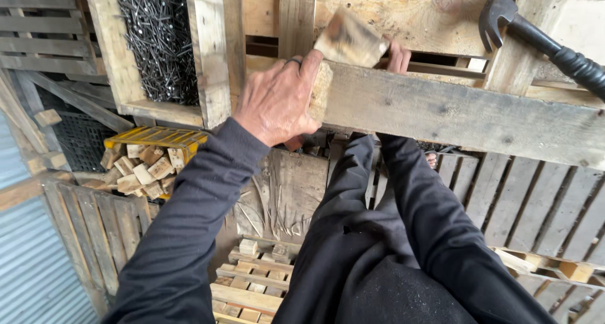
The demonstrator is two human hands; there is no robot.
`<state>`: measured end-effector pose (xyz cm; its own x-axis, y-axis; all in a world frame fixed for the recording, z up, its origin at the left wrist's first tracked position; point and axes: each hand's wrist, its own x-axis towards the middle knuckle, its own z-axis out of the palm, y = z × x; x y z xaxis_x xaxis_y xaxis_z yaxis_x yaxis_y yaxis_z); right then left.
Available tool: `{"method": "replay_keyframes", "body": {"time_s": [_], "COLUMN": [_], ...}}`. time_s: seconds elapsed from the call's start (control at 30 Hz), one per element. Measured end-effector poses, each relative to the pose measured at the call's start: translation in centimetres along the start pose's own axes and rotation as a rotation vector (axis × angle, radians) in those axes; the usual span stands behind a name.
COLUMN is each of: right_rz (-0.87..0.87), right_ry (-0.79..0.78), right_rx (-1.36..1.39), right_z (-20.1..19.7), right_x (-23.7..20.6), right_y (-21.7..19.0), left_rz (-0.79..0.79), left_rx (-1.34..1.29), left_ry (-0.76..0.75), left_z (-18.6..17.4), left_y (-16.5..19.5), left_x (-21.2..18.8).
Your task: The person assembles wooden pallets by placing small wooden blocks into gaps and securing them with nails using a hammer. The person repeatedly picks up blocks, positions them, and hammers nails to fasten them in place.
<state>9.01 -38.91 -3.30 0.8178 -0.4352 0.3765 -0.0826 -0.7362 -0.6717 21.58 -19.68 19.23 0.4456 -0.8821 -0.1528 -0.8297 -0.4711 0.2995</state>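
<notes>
My left hand (276,102) grips a pale pressed-wood block (321,90) and holds it against the end of a long grey plank (454,113) of a pallet. Only the fingers of my right hand (398,56) show above that plank; the rest is hidden behind it. They hold a second wooden block (350,40), blurred and tilted, just above the plank and close to my left fingers. A black claw hammer (504,17) reaches in from the upper right, its handle running off the frame edge. What holds the hammer cannot be seen.
A wooden box of dark loose nails (157,40) stands at the upper left. Below it a yellow crate (154,138) holds several wood blocks. Pallet slats (523,198) lie to the right, stacked pallets (252,280) below, and corrugated metal (31,273) at the far left.
</notes>
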Motion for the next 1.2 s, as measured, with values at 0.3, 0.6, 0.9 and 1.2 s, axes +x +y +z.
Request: {"method": "replay_keyframes", "body": {"time_s": [0.3,0.6,0.9,1.2], "right_rz": [0.121,0.386,0.122,-0.224], "right_ry": [-0.318,-0.241,-0.323,-0.377], "right_rx": [0.015,-0.194,-0.280,-0.464], "right_z": [-6.8,-26.7,-24.9,-21.3], "right_x": [-6.9,-16.7,-15.5,-13.9], "right_y": [-5.8,-3.5,8.4,14.0], "left_rz": [-0.054,0.039,0.060,0.071], "left_rx": [-0.017,0.206,0.126,0.129], "left_ry": [-0.048,-0.020,0.079,0.104], "left_z": [3.5,6.9,14.4,15.5], "left_y": [1.9,9.4,20.5,19.9], "left_x": [-1.3,0.9,8.3,7.9]}}
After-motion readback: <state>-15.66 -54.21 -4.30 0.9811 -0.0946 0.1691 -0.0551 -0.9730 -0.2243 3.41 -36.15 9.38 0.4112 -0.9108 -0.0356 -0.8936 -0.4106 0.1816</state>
